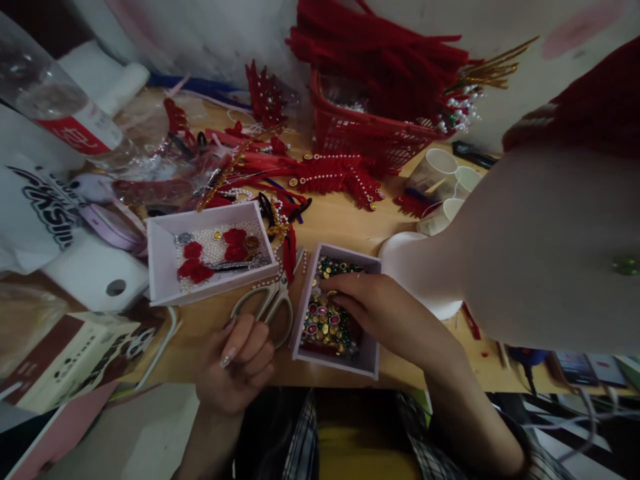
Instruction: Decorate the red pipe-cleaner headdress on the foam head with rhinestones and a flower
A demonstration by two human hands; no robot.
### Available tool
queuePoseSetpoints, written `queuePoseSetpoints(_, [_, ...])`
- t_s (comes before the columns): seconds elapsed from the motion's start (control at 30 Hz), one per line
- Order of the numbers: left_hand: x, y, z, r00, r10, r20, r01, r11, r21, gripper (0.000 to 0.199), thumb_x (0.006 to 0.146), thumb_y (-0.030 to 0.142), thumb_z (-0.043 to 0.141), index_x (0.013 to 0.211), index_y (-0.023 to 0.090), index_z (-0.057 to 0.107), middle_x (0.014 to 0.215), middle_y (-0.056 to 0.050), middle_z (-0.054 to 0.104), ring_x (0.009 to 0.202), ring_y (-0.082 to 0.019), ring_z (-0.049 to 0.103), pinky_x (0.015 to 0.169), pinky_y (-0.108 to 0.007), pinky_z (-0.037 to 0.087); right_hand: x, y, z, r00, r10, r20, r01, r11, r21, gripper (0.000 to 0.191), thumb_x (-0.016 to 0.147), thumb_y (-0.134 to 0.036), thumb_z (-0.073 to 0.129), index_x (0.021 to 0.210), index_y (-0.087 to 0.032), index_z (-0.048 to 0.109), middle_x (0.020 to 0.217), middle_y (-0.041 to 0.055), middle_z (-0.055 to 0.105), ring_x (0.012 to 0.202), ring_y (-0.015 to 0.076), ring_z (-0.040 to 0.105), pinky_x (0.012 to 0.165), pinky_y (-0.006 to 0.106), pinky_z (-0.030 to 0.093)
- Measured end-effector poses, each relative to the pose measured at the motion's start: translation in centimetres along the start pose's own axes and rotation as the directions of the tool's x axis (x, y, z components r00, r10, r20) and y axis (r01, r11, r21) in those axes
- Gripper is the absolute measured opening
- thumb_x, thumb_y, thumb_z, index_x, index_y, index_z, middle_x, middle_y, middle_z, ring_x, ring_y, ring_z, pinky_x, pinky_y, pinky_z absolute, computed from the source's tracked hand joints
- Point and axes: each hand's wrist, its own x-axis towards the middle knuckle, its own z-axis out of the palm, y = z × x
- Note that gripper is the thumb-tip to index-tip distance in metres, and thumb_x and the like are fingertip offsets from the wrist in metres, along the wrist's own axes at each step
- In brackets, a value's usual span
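My right hand (373, 303) reaches into a white box (337, 363) of mixed beads and gems (325, 317). Its fingers are stretched out and slightly apart, touching the gold, green and pink-red pieces; no held piece shows. My left hand (237, 363) is raised in front of the table edge with its fingers curled in. Whatever they hold, if anything, is too small or hidden. Scissors (273, 297) lie just beyond it. Left of them stands another white box (210, 297), with white pearl beads (215, 243) and red flowers (196, 270).
Red ornaments trimmed with pearls (340, 177) lie at the back, before a red basket (370, 133) of red strips. A white mannequin head (540, 247) stands close on the right, beside paper cups (435, 167). A plastic bottle (75, 123) is at left, phones (575, 369) at right.
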Motion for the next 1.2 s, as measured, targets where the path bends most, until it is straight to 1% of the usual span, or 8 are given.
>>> queuePoseSetpoints(0.23, [0.0,0.2,0.2,0.999,-0.012,-0.038,0.013,1.000,0.025,0.048,0.095,0.019,0.054,0.054,0.018,0.029,0.051,0.009,0.018,0.040,-0.007,0.006,0.036,-0.018,0.013,-0.1,0.5,-0.4,0.994,-0.015,-0.111,0.000,0.992,-0.129,0.024,0.095,-0.010,0.056,0.107,-0.024,0.072,0.107,0.0024,0.075,0.100,0.0208,0.068,0.087,0.031,0.048])
queuePoseSetpoints(0.4, [0.0,0.2,0.1,0.999,-0.022,-0.043,0.024,0.999,0.043,0.046,0.096,0.019,0.052,0.054,0.018,0.033,0.051,0.008,0.018,0.041,-0.007,0.006,0.037,-0.018,0.014,1.0,-0.2,0.7,0.997,-0.045,-0.059,0.021,0.937,-0.349,0.010,0.094,-0.016,0.062,0.099,-0.017,0.071,0.096,0.0082,0.071,0.093,0.0246,0.064,0.081,0.035,0.045])
queuePoseSetpoints(0.53, [0.1,0.2,0.3,0.999,-0.018,-0.031,0.019,0.999,0.051,0.047,0.096,0.019,0.052,0.054,0.018,0.030,0.051,0.009,0.016,0.040,-0.007,0.006,0.036,-0.018,0.012,1.7,-0.3,1.7,0.999,-0.031,-0.014,0.021,0.888,-0.460,0.017,0.094,-0.007,0.054,0.089,-0.016,0.067,0.090,0.0072,0.068,0.084,0.0223,0.062,0.071,0.033,0.040])
queuePoseSetpoints(0.73, [0.0,0.2,0.2,0.999,-0.016,-0.042,0.018,0.999,0.046,0.047,0.095,0.017,0.053,0.054,0.018,0.030,0.051,0.009,0.017,0.040,-0.006,0.006,0.035,-0.018,0.011,1.1,-0.2,0.6,0.998,0.018,-0.066,-0.039,0.942,-0.333,0.018,0.093,-0.009,0.060,0.107,-0.015,0.067,0.103,0.0080,0.068,0.097,0.0243,0.062,0.080,0.034,0.044])
queuePoseSetpoints(0.83, [0.0,0.2,0.1,0.999,-0.017,-0.039,0.019,0.999,0.051,0.045,0.095,0.018,0.053,0.054,0.018,0.034,0.051,0.009,0.017,0.040,-0.006,0.007,0.035,-0.018,0.011,1.4,-0.6,0.9,0.998,-0.031,-0.048,0.014,0.943,-0.334,0.011,0.092,-0.017,0.066,0.102,-0.016,0.068,0.103,0.0078,0.066,0.098,0.0249,0.061,0.080,0.035,0.044])
queuePoseSetpoints(0.97, [0.0,0.2,0.3,0.999,-0.024,-0.038,0.025,0.999,0.032,0.046,0.096,0.018,0.053,0.054,0.018,0.033,0.051,0.009,0.017,0.040,-0.006,0.007,0.036,-0.018,0.011,2.0,-1.0,1.8,1.000,-0.010,-0.022,0.000,0.919,-0.395,0.006,0.093,-0.018,0.063,0.095,-0.014,0.067,0.098,0.0087,0.068,0.089,0.0231,0.063,0.070,0.032,0.043])
queuePoseSetpoints(1.07, [0.0,0.3,0.3,0.999,-0.033,-0.009,0.033,0.999,0.006,0.046,0.097,0.016,0.050,0.055,0.018,0.030,0.052,0.009,0.017,0.041,-0.006,0.008,0.037,-0.018,0.011,1.9,-0.7,1.7,1.000,0.022,0.005,-0.019,0.945,-0.325,0.012,0.096,-0.014,0.057,0.092,-0.017,0.068,0.092,0.0054,0.070,0.082,0.0203,0.065,0.068,0.031,0.042])
queuePoseSetpoints(1.2, [-0.1,0.4,0.0,0.998,-0.055,0.013,0.055,0.998,-0.020,0.047,0.098,0.016,0.048,0.057,0.019,0.026,0.053,0.008,0.018,0.043,-0.007,0.009,0.039,-0.019,0.012,1.2,-0.1,0.6,0.997,0.023,-0.070,-0.036,0.980,-0.198,0.021,0.096,-0.008,0.053,0.105,-0.019,0.069,0.101,0.0052,0.074,0.093,0.0219,0.067,0.077,0.031,0.045])
